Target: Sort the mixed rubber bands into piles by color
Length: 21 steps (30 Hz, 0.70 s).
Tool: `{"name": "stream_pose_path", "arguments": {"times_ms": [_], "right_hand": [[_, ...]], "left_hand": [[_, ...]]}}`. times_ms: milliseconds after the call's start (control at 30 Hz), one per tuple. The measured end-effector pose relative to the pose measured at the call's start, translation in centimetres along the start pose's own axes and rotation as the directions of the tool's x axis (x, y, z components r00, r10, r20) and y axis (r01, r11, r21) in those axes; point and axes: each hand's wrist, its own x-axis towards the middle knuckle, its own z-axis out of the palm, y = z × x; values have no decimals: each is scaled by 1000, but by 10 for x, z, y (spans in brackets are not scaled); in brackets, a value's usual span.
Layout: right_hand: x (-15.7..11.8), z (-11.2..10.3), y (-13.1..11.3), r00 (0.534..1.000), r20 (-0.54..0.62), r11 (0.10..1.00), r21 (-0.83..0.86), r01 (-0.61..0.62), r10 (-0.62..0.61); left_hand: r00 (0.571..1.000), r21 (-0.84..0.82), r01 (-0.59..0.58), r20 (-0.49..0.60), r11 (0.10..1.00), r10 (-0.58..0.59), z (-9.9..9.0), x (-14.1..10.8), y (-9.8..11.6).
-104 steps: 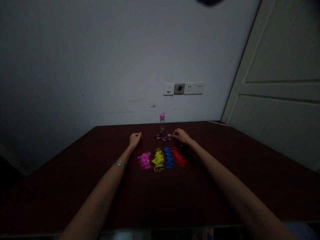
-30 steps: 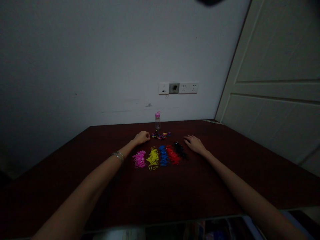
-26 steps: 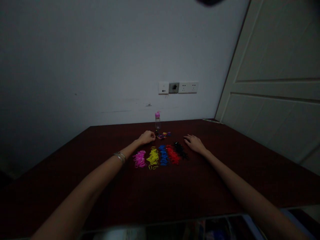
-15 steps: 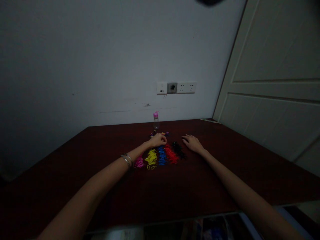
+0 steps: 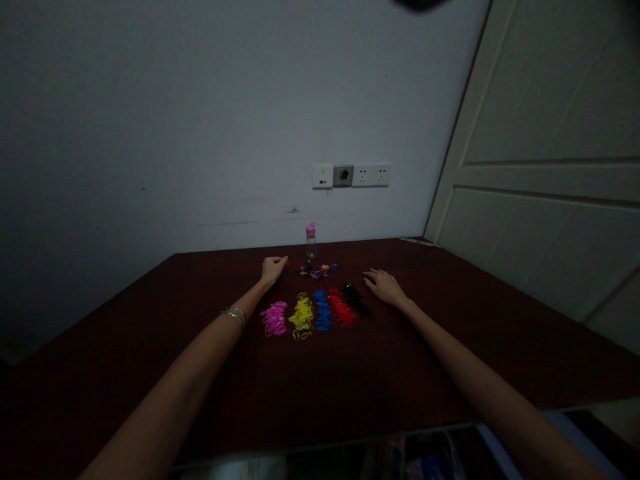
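Loose bands lie on the dark red table [image 5: 300, 380] in separate piles: pink [image 5: 275, 319], yellow [image 5: 302, 313], blue [image 5: 323, 311], red [image 5: 341, 308] and black [image 5: 356, 298]. Behind them is a small mixed-colour heap [image 5: 319, 270]. My left hand [image 5: 273, 268] is left of this heap, its fingers closed together; whatever they may hold is too small to make out. My right hand [image 5: 384, 286] rests on the table just right of the black pile, fingers spread, holding nothing.
A clear bottle with a pink lid [image 5: 311, 241] stands behind the mixed heap, near the wall. Wall sockets [image 5: 372, 175] are above the table, and a pale panelled door [image 5: 540, 173] is on the right. Items sit in an open space below the front edge.
My left hand has moved left and slightly back, away from above the blue and red piles, uncovering the pink pile and mixed heap. My right hand stays in place.
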Motion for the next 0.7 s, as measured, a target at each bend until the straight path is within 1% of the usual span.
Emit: {"name": "stream_pose_path", "arguments": {"times_ms": [100,167,267,400,533,700], "right_hand": [[1,3,2,1000,-2,1000,-2,3,-3],[2,3,2,1000,-1,1000,-2,3,-3],[2,1,2,1000,8,1000,-12,13,-13],[8,-8,-2,999,20,999,-22,37,-37],[27,-13,-10,997,36,998,3,69,-69],[56,-5,-28,991,58,991,58,120,-123]], "left_hand": [[989,6,109,-96,994,-108,-9,-3,-14],[984,2,134,-120,991,-133,-11,-6,-18],[985,-16,128,-114,992,-129,-9,-8,-19],[987,-30,130,-86,991,-132,-7,-8,-20],[990,-29,125,-66,992,-127,-7,-8,-23],[993,-47,102,-61,994,-104,-8,-10,-25]]}}
